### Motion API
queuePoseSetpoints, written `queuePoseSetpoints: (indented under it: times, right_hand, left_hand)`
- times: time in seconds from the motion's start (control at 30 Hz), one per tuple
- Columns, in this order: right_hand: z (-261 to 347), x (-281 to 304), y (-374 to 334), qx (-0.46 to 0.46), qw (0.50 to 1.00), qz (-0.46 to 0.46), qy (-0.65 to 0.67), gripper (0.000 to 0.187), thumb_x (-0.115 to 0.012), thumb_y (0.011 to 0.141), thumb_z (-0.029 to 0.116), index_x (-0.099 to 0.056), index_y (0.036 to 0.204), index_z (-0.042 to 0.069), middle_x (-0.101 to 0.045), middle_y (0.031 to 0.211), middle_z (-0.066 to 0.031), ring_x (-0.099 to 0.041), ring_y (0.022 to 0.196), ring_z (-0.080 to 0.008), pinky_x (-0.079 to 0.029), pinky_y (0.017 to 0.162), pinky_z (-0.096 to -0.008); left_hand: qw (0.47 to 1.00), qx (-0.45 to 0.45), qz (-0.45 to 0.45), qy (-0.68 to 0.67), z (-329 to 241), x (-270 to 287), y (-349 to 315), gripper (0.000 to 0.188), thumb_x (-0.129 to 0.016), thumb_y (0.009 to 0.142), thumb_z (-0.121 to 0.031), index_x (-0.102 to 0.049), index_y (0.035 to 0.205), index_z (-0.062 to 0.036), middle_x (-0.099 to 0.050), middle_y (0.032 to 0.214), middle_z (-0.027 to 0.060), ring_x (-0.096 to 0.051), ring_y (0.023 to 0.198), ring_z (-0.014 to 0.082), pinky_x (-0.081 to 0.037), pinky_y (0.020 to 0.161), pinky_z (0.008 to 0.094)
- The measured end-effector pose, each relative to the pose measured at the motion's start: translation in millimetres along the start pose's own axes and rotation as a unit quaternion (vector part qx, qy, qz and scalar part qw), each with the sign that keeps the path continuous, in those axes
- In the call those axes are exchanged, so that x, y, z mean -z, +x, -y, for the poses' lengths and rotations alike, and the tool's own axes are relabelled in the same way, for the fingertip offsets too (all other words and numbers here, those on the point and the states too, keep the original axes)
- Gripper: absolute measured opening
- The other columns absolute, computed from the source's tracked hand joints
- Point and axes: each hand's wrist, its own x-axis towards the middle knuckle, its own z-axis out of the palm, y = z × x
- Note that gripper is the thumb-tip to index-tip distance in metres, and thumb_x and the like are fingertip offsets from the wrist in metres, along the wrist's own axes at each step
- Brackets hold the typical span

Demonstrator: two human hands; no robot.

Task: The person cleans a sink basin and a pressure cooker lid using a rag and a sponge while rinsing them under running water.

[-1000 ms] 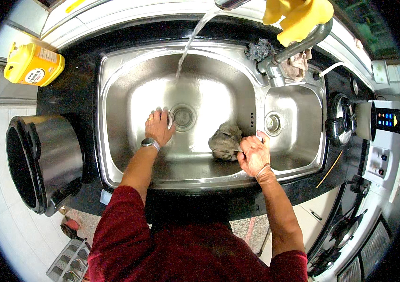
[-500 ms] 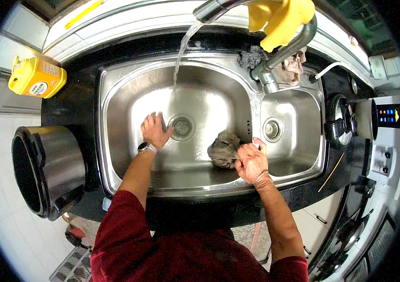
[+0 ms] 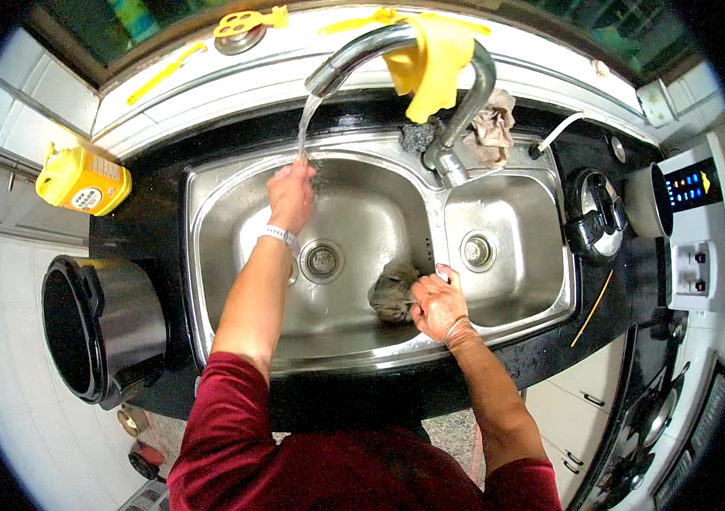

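Observation:
My left hand [image 3: 292, 194] is raised under the tap [image 3: 362, 53], and the water stream [image 3: 305, 119] runs onto its fingertips. Its fingers point away from me, partly blurred by the water; I see nothing held in them. My right hand [image 3: 439, 305] is closed on one end of a wet grey-brown cloth [image 3: 393, 292]. That cloth hangs bunched inside the large sink basin [image 3: 345, 319], by its near right side. Beside my left forearm is the drain [image 3: 322, 261]. A round edge next to it is mostly hidden by the forearm.
The smaller basin [image 3: 512, 285] lies right of my right hand. A yellow cloth [image 3: 426, 68] drapes over the tap; a dark scourer [image 3: 420, 136] and crumpled rag [image 3: 492, 128] lie behind. Left stand a yellow jug [image 3: 86, 180] and metal pot [image 3: 124, 319]. A pot lid [image 3: 598, 213] and chopstick [image 3: 592, 308] lie right.
My left hand has moved away from beside the drain, up into the water stream. My right hand still holds the cloth. The whole view has shifted, showing more of the windowsill.

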Motion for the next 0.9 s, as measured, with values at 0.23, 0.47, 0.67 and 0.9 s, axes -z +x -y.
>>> queuePoseSetpoints:
  times: [0.23, 0.47, 0.67, 0.9]
  right_hand:
    - [1, 0, 1, 0.021, 0.999, -0.033, 0.006, 0.012, -0.065, 0.069, 0.013, -0.060, 0.080, 0.011, -0.057, 0.080, -0.0047, -0.059, 0.087, -0.0220, -0.030, 0.107, -0.0435]
    - [-1, 0, -4, 0.016, 0.999, -0.042, 0.003, 0.013, -0.068, 0.070, 0.016, -0.063, 0.081, 0.012, -0.058, 0.081, -0.0042, -0.060, 0.090, -0.0208, -0.030, 0.109, -0.0426]
    - [1, 0, -5, 0.010, 0.999, -0.010, -0.033, 0.023, -0.067, 0.074, 0.017, -0.069, 0.097, 0.013, -0.062, 0.089, -0.0025, -0.061, 0.096, -0.0179, -0.027, 0.110, -0.0411]
    - [-2, -4, -5, 0.012, 0.999, -0.041, 0.011, 0.017, -0.066, 0.073, 0.011, -0.064, 0.090, 0.011, -0.063, 0.087, -0.0049, -0.062, 0.093, -0.0212, -0.028, 0.109, -0.0432]
  left_hand:
    - [0.985, -0.102, 0.137, -0.019, -50, 19, 17, 0.045, -0.052, 0.100, -0.047, -0.064, 0.104, -0.0040, -0.066, 0.089, 0.0033, -0.057, 0.071, 0.0115, -0.044, 0.061, 0.0256]
    - [0.952, -0.126, 0.273, -0.051, -138, -55, -70, 0.055, -0.038, 0.104, -0.050, -0.051, 0.131, -0.0034, -0.064, 0.120, 0.0137, -0.058, 0.110, 0.0185, -0.046, 0.089, 0.0317]
    - [0.949, -0.208, 0.234, 0.027, -118, -65, -103, 0.041, -0.043, 0.105, -0.042, -0.055, 0.117, -0.0049, -0.067, 0.095, 0.0064, -0.062, 0.092, 0.0143, -0.048, 0.083, 0.0296]
    - [0.954, -0.199, 0.223, 0.039, -81, -56, -158, 0.048, -0.048, 0.102, -0.046, -0.049, 0.132, -0.0082, -0.064, 0.110, 0.0081, -0.060, 0.100, 0.0178, -0.046, 0.089, 0.0325]
